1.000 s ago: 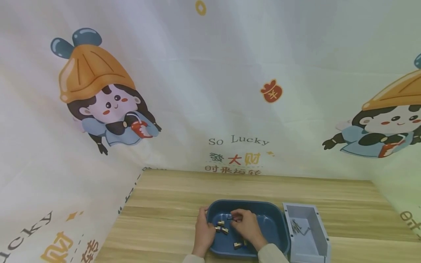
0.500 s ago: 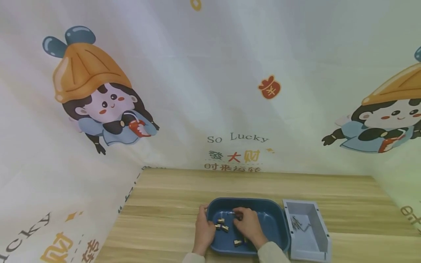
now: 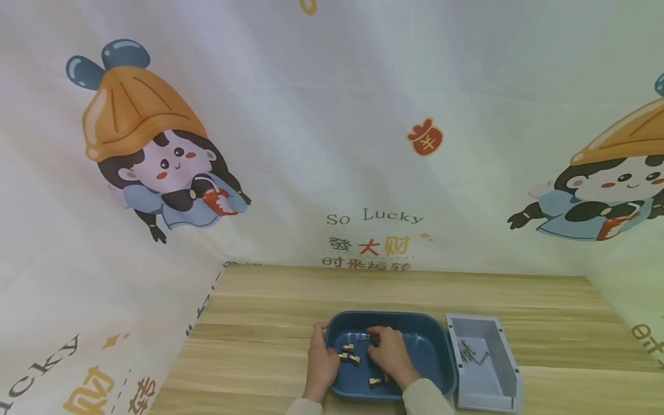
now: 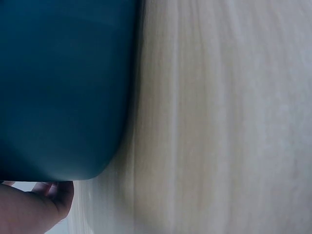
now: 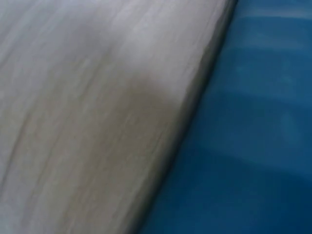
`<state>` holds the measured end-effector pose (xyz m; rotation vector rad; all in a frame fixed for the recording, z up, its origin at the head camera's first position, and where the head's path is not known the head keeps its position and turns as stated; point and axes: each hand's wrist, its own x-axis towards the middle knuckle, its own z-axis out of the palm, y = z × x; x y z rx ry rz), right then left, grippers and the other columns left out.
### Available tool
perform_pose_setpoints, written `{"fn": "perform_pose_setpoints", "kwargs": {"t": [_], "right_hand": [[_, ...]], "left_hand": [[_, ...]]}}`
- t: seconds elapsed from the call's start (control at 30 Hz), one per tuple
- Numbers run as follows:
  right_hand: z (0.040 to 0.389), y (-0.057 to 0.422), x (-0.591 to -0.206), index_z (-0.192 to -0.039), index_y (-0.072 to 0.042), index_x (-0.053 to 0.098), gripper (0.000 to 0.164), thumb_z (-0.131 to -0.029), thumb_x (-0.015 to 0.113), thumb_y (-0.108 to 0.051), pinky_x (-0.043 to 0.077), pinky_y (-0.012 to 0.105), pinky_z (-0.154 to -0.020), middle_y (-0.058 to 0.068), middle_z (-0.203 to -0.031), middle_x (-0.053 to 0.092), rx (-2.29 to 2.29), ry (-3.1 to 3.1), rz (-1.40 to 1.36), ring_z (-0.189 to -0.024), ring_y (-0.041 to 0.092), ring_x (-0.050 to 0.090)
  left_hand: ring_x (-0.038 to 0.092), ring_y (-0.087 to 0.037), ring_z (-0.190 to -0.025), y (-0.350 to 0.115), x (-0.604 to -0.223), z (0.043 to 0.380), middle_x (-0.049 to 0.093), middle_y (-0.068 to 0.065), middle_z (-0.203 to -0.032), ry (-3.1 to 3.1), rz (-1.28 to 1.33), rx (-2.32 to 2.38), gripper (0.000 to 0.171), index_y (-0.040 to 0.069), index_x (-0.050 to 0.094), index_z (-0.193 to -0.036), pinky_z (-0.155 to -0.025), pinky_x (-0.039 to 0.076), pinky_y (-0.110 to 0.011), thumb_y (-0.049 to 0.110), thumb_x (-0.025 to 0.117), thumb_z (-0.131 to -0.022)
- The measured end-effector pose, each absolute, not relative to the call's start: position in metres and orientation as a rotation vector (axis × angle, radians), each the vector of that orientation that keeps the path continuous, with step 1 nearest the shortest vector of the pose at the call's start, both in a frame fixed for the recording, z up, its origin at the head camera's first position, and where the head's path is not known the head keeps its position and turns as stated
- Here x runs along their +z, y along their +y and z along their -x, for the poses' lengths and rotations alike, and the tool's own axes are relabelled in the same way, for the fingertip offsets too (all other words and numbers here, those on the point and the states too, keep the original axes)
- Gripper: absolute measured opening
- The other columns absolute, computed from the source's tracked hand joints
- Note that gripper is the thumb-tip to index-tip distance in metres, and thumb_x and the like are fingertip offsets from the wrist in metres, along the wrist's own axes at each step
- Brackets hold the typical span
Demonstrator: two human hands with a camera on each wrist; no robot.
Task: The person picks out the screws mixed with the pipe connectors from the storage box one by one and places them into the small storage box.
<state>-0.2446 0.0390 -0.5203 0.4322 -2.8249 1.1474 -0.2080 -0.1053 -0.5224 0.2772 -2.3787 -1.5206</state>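
My left hand grips the left rim of a dark blue plastic basin, thumb inside and fingers outside; in the left wrist view, the hand shows at the basin's outer wall. Inside the basin, my right hand has its fingers curled at a small dark metal piece, too small to identify and partly covered. Several short brass fittings lie by my left thumb. Another brass fitting lies below my right hand. The right wrist view shows no hand, only the basin wall.
A grey open bin stands against the basin's right side. Several screws and a bent metal key lie in it. Wood-patterned tabletop surrounds both containers, with a printed cloth rising behind.
My right fingertips have shifted slightly away from me, and the small dark piece with them. My left hand keeps its grip on the rim. The head view has tilted slightly.
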Motion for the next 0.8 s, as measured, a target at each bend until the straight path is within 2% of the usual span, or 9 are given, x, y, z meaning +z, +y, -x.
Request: {"fn": "perform_pose_setpoints", "kwargs": {"t": [0.23,0.8], "right_hand": [[0.2467,0.0374,-0.5231,-0.096,0.005,0.069,0.026,-0.071,0.070,0.004,0.055,0.044,-0.078,0.020,-0.095,0.070,1.076,-2.874,-0.415,-0.091,0.034,0.068],[0.2490,0.0353,-0.5265,-0.087,0.000,0.070,0.015,-0.072,0.072,0.002,0.054,0.037,-0.067,0.010,-0.079,0.066,0.914,-2.909,-0.462,-0.074,0.021,0.063]], "left_hand": [[0.059,-0.040,-0.105,-0.1051,-0.5228,0.2080,0.061,-0.024,-0.112,-2.355,-0.247,-1.527,0.053,0.000,0.050,-0.116,-0.091,0.047,-0.054,-0.021,0.043,-0.068],[0.053,-0.043,-0.116,-0.1062,-0.5254,0.2094,0.058,-0.025,-0.122,-2.359,-0.272,-1.518,0.053,0.002,0.049,-0.117,-0.098,0.042,-0.057,-0.020,0.044,-0.068]]}}
